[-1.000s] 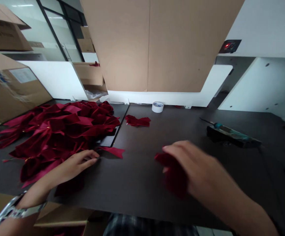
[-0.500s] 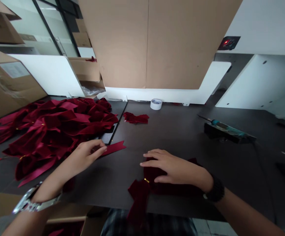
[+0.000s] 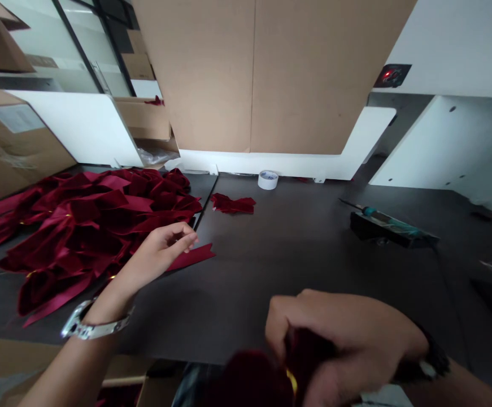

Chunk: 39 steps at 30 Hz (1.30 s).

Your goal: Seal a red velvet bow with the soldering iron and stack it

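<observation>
A dark red velvet bow (image 3: 246,379) with a gold tie is gripped in my right hand (image 3: 347,333), low and close to the camera. My fingers and thumb close round it, hiding much of its far side. My left hand (image 3: 165,249) hovers at the right edge of a heap of red velvet bows (image 3: 97,215), fingers loosely curled, thumb a little apart, nothing seen between them. Just below its fingertips a notched red ribbon tail (image 3: 195,257) lies on the dark table (image 3: 229,294).
A small red bow piece (image 3: 234,204) and a roll of white tape (image 3: 268,180) lie toward the back. A soldering-iron-like tool (image 3: 368,211) rests on a black holder (image 3: 390,232) at right. Cardboard boxes (image 3: 21,147) stand at left; a tall cardboard panel (image 3: 296,79) rises behind.
My right hand has closed on the bow and lifted it off the table toward me. My left hand has come off the ribbon tail, rising slightly up and right.
</observation>
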{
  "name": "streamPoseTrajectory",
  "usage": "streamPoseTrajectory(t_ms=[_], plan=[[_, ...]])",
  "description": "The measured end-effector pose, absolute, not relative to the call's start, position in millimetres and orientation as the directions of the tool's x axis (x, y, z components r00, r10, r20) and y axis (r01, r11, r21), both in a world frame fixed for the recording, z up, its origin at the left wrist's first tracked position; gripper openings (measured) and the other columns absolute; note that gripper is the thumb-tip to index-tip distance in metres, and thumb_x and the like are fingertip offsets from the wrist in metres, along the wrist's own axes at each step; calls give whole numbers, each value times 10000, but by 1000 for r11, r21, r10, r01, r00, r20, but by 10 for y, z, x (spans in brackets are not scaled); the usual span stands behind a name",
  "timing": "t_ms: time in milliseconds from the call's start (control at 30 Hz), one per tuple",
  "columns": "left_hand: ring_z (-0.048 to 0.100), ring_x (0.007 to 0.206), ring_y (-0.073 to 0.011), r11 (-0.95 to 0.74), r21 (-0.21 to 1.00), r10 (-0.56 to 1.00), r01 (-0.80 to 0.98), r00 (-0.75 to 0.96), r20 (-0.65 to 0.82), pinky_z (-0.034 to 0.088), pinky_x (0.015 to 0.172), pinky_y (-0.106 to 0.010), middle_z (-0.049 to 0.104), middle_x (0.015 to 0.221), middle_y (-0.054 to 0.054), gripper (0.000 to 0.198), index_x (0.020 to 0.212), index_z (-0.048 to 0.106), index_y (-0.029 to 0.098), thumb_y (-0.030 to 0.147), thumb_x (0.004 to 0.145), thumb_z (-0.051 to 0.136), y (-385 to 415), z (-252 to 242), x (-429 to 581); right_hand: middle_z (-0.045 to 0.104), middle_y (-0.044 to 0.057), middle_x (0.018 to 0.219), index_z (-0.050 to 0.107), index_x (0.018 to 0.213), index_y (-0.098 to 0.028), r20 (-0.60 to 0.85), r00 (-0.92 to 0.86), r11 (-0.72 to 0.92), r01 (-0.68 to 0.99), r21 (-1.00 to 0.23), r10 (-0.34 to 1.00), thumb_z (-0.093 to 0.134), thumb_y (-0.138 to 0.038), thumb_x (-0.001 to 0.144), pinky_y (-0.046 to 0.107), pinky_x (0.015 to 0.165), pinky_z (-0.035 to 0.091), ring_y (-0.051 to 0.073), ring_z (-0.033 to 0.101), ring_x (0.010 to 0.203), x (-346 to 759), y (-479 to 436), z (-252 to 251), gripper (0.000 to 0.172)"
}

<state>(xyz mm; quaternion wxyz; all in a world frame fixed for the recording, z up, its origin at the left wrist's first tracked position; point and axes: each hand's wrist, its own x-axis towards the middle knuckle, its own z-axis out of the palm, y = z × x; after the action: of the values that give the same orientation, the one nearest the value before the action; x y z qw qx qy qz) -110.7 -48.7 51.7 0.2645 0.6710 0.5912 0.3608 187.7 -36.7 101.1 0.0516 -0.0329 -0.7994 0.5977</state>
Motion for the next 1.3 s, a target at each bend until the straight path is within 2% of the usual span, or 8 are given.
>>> streamPoseTrajectory(t_ms=[67,200,433,667,967,1067,1167,1300], plan=[[515,647,-134,-152,791,986,593,36,162,407,617,-251,576,696,-13,316,734,577,163,444,855,495,-421,511,-1067,618,-12,784,549,952,-159,-5,-977,268,63,-962,211,687,-285,823,162,587,425,84,555,656,1881,-214,923,227],[532,641,-147,-147,732,989,665,91,117,418,613,-258,592,679,-11,316,747,597,168,444,847,480,-253,443,-993,665,18,899,631,944,-162,-66,-931,518,259,-815,360,654,-277,855,231,747,437,132,601,806,1866,235,451,147],[615,783,-185,-263,467,960,844,183,211,471,739,-294,678,874,-58,199,874,642,166,282,843,484,365,156,-879,600,100,1163,603,1187,-227,301,-780,790,364,-494,548,541,-316,931,424,981,375,225,496,1114,1952,553,-167,278],[609,914,-199,-421,341,900,840,341,272,458,887,-329,662,994,-99,179,917,650,147,129,797,518,1182,-3,-601,638,67,883,630,885,-147,442,-664,787,407,-463,603,470,-224,961,331,823,430,175,524,856,1990,544,-167,193],[585,797,-204,-462,281,877,842,385,288,444,794,-323,647,834,-75,81,762,641,165,167,790,566,1481,-27,-572,644,61,861,628,875,-141,389,-712,806,456,-378,585,466,-213,961,307,788,409,173,516,824,1992,523,-109,198],[560,833,-208,-426,274,872,863,310,379,426,821,-336,624,860,-85,147,798,614,156,191,856,483,1352,62,-521,648,59,860,620,868,-151,446,-650,786,458,-416,615,468,-208,953,321,797,411,176,532,822,1994,525,-129,183],[535,886,-214,-458,175,793,871,312,523,415,841,-344,599,899,-97,183,867,584,142,194,908,413,1047,178,-337,646,56,865,606,910,-160,551,-440,704,407,-582,709,468,-213,941,305,770,435,165,570,811,1994,525,-143,151],[543,818,-204,-736,-206,581,645,758,297,404,724,-326,622,875,-67,125,934,583,167,151,898,465,463,174,99,633,46,869,576,1002,-184,638,-182,663,246,-707,748,436,-248,950,281,722,476,149,601,782,1959,400,-72,163]])
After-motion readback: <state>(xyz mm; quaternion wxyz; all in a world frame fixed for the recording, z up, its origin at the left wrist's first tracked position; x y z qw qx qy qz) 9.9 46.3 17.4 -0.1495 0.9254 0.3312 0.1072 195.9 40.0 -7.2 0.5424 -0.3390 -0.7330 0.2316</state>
